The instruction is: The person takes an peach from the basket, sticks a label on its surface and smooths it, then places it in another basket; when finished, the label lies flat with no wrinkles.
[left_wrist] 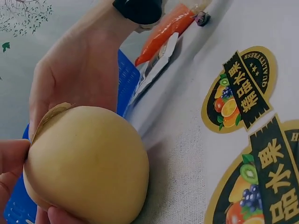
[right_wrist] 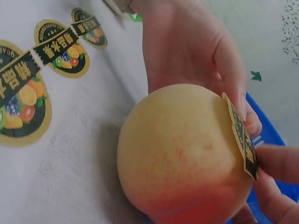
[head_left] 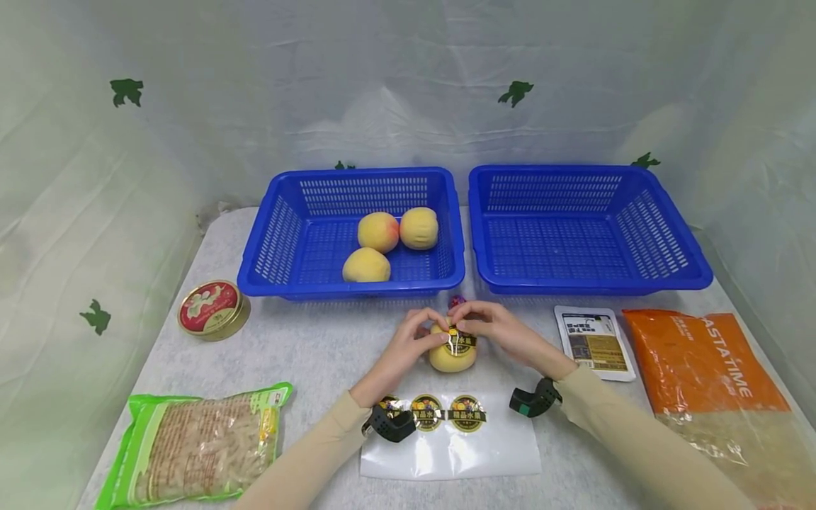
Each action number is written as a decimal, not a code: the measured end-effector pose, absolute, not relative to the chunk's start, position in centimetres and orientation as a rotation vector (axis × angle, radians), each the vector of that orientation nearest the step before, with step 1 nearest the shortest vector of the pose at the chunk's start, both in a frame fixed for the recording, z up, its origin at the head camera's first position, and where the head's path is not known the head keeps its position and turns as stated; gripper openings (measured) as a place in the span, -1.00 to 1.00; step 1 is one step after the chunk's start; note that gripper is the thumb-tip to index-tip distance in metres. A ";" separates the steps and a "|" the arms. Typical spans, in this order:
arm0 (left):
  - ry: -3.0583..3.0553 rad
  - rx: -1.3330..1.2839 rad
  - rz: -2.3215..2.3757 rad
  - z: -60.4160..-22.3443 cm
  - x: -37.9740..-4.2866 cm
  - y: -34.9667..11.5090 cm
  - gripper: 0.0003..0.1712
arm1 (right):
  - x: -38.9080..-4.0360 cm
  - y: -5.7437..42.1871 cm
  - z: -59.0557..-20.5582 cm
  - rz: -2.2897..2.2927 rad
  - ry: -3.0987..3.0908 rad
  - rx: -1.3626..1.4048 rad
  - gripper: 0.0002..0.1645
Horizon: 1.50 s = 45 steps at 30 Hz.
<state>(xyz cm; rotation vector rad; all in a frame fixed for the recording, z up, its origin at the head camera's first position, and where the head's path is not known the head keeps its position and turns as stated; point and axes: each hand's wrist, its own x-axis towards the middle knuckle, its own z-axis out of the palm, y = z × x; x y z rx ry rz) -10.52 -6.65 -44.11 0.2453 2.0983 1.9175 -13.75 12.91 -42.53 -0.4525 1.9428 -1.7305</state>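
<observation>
The curled thumb and forefinger of the left hand (head_left: 408, 340) meet the left side of a black-and-gold label (head_left: 465, 343), and the bent thumb and fingers of the right hand (head_left: 500, 329) meet its far right side; I cannot tell whether they pinch its edge or only press it. Between them the two hands hold the yellow peach (head_left: 451, 363) that the label lies against, part of the label's edge standing off the skin. This peach is at the middle of the white cloth (head_left: 319, 354), near the gap between two blue baskets. A small purple item (head_left: 457, 301) lies just beyond the right hand. On the near side of the peach is a glossy sheet (head_left: 446, 460) with a row of three similar labels, the leftmost partly hidden by the black wrist device (head_left: 392, 425) on the left arm. To the right lie a white packet (head_left: 596, 343) and, farther right, an orange-topped bag (head_left: 714, 361); to the left, a green-edged bag (head_left: 204, 446) on the near side and a round red-and-gold tin (head_left: 213, 309) farther off. Beyond the hands stand the left basket (head_left: 293, 289), with three more peaches (head_left: 378, 231) in it, and the right basket (head_left: 554, 248), before a pale curtain (head_left: 395, 57).
</observation>
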 end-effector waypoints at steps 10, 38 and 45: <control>2.038 0.203 1.945 -42.8 -9.9 -6.5 -0.82 | -13.5 13.0 -42.8 -1.781 1.948 -0.456 -0.77; 2.380 0.367 1.822 -44.6 -9.5 -5.6 -0.63 | -13.3 13.4 -43.3 -1.840 1.888 -0.423 -0.85; 2.241 0.421 1.866 -44.7 -9.8 -7.0 -0.76 | -13.0 13.4 -43.5 -1.854 1.890 -0.405 -0.82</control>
